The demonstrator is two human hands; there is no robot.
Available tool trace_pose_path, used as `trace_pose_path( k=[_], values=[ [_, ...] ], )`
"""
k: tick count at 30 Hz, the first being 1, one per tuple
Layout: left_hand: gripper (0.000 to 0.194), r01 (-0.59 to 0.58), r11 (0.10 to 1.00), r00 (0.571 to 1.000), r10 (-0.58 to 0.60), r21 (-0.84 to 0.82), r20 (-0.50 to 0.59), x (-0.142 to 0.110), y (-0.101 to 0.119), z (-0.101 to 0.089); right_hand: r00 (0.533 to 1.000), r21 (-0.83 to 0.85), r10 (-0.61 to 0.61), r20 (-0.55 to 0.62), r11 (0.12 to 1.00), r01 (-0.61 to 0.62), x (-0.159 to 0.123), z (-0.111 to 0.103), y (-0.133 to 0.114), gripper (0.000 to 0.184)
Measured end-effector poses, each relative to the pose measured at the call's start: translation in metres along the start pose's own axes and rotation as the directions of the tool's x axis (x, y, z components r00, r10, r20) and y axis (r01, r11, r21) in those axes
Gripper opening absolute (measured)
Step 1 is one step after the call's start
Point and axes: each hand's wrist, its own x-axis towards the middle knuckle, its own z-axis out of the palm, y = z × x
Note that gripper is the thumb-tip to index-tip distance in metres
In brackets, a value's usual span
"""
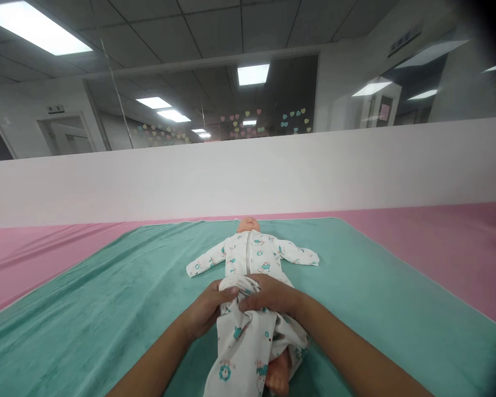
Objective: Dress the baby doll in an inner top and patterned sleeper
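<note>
A baby doll (248, 224) lies on its back on a teal blanket (140, 286), its head at the far end. It wears a white printed top (254, 253) with the sleeves spread to both sides. Nearer me, white printed pants (243, 336) are bunched around the doll's legs. My left hand (210, 306) grips the left side of the gathered waist, thumb on top. My right hand (270, 295) pinches the same cloth at the right, close to the left thumb. One bare doll foot (278, 375) pokes out below; the other leg is hidden under the cloth.
A pink sheet (450, 248) shows around the blanket on both sides. Behind it runs a low white wall (248, 176) with glass above. Ceiling lights and heart stickers (295, 118) appear beyond.
</note>
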Motion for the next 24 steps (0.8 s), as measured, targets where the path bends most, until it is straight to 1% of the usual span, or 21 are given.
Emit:
trace_pose_path(
  k=[11, 17, 24],
  values=[
    [0.032, 0.002, 1.0, 1.0, -0.002, 0.007, -0.001, -0.001, 0.0022, 0.0025, 1.0, -0.007, -0.02, 0.008, 1.0, 0.02, -0.0005, 0.0007, 0.0004, 0.041],
    [0.031, 0.009, 1.0, 1.0, -0.009, 0.013, -0.011, -0.0009, 0.0029, 0.0028, 1.0, -0.054, -0.004, -0.003, 0.999, 0.004, -0.0015, 0.0006, -0.002, 0.037],
    [0.032, 0.009, 1.0, 1.0, -0.009, 0.002, -0.01, -0.0007, 0.0026, 0.0032, 1.0, -0.046, -0.003, 0.01, 0.999, 0.003, -0.0014, 0.0011, -0.0024, 0.037]
  ],
)
